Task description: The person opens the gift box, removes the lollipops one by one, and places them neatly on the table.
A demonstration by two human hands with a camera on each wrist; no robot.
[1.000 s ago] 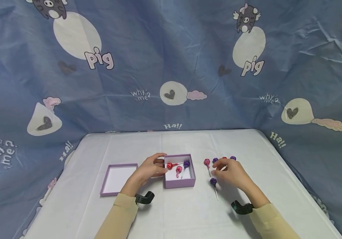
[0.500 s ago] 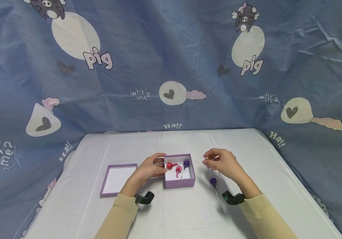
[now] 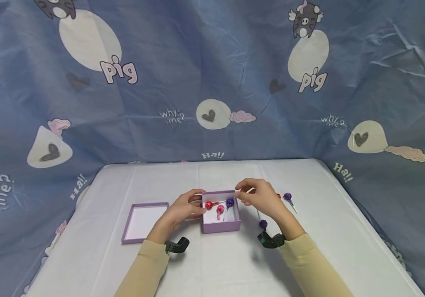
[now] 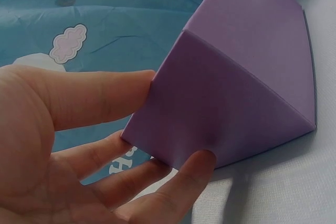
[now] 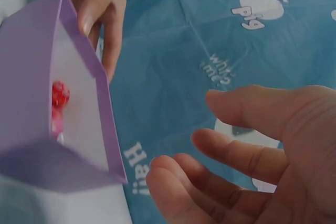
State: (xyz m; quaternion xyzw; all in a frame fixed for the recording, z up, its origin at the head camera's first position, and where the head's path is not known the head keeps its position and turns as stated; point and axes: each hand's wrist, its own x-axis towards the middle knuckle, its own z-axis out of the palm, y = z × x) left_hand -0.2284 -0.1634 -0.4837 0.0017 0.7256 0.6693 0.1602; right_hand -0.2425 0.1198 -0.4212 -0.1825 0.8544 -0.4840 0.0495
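Observation:
My left hand [image 3: 182, 208] grips the left side of an uncovered purple box [image 3: 221, 227], thumb and fingers against its wall. Inside lie a red lollipop [image 3: 208, 205], a pink lollipop [image 3: 220, 209] and a purple lollipop [image 3: 229, 203]. Close to the box's back right corner is my right hand [image 3: 260, 197]. In the right wrist view its loosely bent fingers [image 5: 226, 100] hold nothing and stand apart from the box. On the cloth nearby lies a purple lollipop [image 3: 263, 224], partly behind my right wrist.
Left of the box lies its shallow purple lid [image 3: 145, 222], inside upward. Beyond my right hand are another purple lollipop [image 3: 287, 196] and a mostly hidden red one [image 3: 278, 195]. A white cloth [image 3: 212, 268] covers the table, with a blue printed curtain [image 3: 160, 140] behind.
My right hand has moved left from over the loose lollipops to the box's right side, uncovering the far purple lollipop. The left hand stays on the box. The view has shifted slightly.

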